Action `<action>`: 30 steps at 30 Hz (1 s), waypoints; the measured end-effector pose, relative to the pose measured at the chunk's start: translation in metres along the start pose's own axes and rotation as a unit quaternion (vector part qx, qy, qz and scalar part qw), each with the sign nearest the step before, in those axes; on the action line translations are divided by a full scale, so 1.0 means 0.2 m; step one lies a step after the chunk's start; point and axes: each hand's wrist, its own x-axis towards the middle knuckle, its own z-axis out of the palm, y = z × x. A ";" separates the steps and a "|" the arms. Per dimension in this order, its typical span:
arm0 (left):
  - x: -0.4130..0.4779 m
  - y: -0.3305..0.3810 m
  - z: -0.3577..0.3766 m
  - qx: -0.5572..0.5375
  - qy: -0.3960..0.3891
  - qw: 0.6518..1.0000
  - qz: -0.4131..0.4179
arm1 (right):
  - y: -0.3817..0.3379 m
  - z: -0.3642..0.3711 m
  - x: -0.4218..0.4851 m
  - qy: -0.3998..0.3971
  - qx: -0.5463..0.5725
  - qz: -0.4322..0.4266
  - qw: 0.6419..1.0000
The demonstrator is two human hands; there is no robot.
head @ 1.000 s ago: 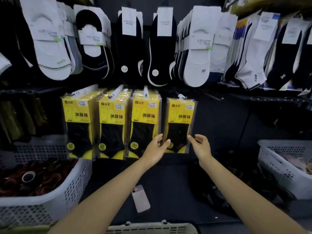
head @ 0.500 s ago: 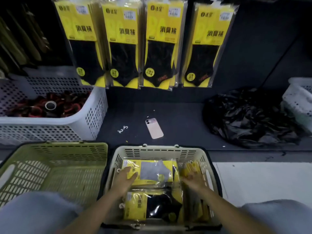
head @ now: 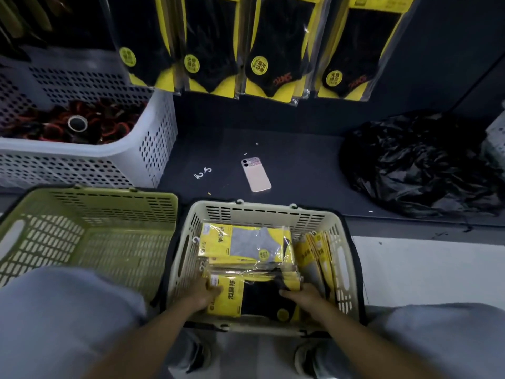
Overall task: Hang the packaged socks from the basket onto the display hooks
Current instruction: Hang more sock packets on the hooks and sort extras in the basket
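both hands are down inside the cream basket (head: 262,212), which stands close in front of the person's knees. the left hand (head: 203,292) grips the left edge of a bundle of black sock packs (head: 254,299), its fingers curled on that edge by the yellow card. the right hand (head: 300,295) grips the right edge of the same bundle, with the fingers bent around the ends of the packs. the bundle lies flat at the near side of the basket. behind it, at the far side, a grey sock pack (head: 246,244) lies on top of other packs, and some upright packs (head: 317,255) stand on edge along the right wall. just beside the cream basket, on its left, is a green basket (head: 90,203). on the dark shelf (head: 300,160) behind them a phone (head: 256,174) lies face down, between a white basket (head: 153,149) with red and black rolls and a black plastic bag (head: 418,165). above the shelf, the hanging packs (head: 273,50) of black socks are side by side in four rows.
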 end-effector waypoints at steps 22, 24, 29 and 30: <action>-0.48 0.92 -0.41 -0.532 0.016 0.790 0.305 | -0.81 -0.37 -0.56 -0.101 0.431 -0.244 0.863; -0.52 1.02 -0.41 -0.524 0.043 0.783 0.332 | -0.84 -0.36 -0.60 -0.096 0.431 -0.261 0.858; -0.56 1.15 -0.52 -0.429 0.113 0.822 0.357 | -0.95 -0.58 -0.69 0.125 0.364 -0.370 0.845; -0.57 1.17 -0.54 -0.404 0.123 0.831 0.363 | -1.00 -0.62 -0.71 0.146 0.330 -0.404 0.841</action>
